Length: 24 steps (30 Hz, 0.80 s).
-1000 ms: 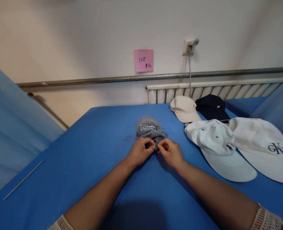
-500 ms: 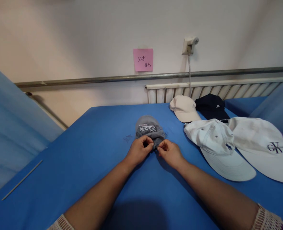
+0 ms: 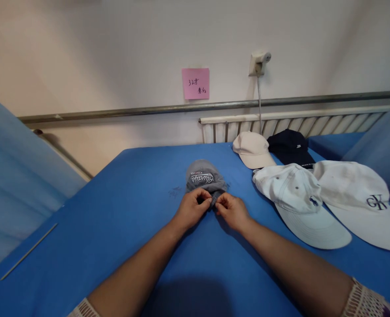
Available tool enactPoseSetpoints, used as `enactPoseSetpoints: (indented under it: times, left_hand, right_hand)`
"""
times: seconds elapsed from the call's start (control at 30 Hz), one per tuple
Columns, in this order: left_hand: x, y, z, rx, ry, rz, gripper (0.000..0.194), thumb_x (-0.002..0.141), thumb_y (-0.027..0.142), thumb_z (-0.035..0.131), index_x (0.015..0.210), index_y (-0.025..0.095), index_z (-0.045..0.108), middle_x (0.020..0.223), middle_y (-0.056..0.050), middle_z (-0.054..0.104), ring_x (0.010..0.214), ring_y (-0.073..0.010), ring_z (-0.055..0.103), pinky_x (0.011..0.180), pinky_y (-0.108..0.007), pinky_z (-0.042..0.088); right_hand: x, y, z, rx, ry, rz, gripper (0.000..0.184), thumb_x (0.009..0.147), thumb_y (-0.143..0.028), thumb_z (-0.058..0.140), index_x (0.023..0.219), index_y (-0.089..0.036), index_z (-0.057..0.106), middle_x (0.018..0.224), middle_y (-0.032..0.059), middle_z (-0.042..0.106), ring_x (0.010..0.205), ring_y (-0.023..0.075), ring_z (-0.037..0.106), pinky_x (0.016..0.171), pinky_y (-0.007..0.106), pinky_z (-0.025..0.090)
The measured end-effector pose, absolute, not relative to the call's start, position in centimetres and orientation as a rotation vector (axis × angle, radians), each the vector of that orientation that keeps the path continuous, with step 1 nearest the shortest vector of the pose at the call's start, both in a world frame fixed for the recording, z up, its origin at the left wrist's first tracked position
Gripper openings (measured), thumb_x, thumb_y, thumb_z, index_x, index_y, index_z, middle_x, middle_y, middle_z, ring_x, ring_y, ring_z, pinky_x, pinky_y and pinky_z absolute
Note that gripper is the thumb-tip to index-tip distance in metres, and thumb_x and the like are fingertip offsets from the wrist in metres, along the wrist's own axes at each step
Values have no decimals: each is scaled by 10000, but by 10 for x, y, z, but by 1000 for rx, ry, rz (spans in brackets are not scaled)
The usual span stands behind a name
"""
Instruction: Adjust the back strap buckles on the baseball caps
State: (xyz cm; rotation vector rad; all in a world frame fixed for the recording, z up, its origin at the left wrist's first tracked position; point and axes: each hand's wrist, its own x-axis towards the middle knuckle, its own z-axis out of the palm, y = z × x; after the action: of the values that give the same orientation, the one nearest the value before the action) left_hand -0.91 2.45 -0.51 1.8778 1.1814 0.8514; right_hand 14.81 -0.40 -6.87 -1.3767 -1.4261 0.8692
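Blue covers the tabletop (image 3: 122, 202), where a gray baseball cap (image 3: 198, 168) with white "Always" lettering lies near the middle. Both hands are clamped on its six o'clock edge, left hand (image 3: 191, 208) and right hand (image 3: 235, 213) pinching with fingertips just beside each other. Toward two o'clock sit a beige cap (image 3: 250, 144) and a navy cap (image 3: 289, 143); toward three, a polo-player cap (image 3: 289, 187) and a white CK cap (image 3: 350, 185). Toward eight rests a thin stick (image 3: 28, 252); at twelve, a pink note (image 3: 195, 83) is on the wall (image 3: 131, 53).
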Motion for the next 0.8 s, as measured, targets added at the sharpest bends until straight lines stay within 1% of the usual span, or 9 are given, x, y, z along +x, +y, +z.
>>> enactPoseSetpoints:
  times: [0.17,0.3,0.47,0.63,0.8]
  left_hand:
    - [-8,23,-1,1938,1155,857,83,775,225,597,769,162,651,760,-22,673,709,-150,602,688,-271,473]
    - [-9,24,-3,2044,1116,870,88,795,203,593,782,169,673,824,-39,678,793,-170,619,764,-299,472]
    - [-10,25,-3,2074,1099,856,83,797,193,603,737,169,655,897,-62,692,844,-189,635,801,-319,469]
    - [-9,24,-1,2052,1078,842,62,781,191,613,753,162,660,904,-68,700,852,-195,639,807,-319,465]
    - [-11,25,-5,2009,1127,802,104,800,233,583,746,163,637,858,-56,701,781,-180,628,726,-295,462]
  right_hand:
    - [143,-3,-67,-1256,-1165,1078,157,775,-362,561,741,-209,549,561,-14,637,526,161,641,526,264,494]
    - [141,-2,-64,-1186,-1067,1143,222,733,-411,614,740,-204,533,557,-8,638,528,166,653,515,265,507]
    - [143,-4,-61,-1197,-1103,1112,213,743,-404,614,743,-205,538,589,6,662,562,173,672,550,273,516]
    - [145,-5,-59,-1206,-1111,1052,232,755,-421,625,750,-201,552,597,19,673,565,179,667,540,272,507]
    - [147,-6,-59,-1222,-1243,913,170,809,-368,591,769,-204,574,645,20,692,604,170,673,576,262,502]
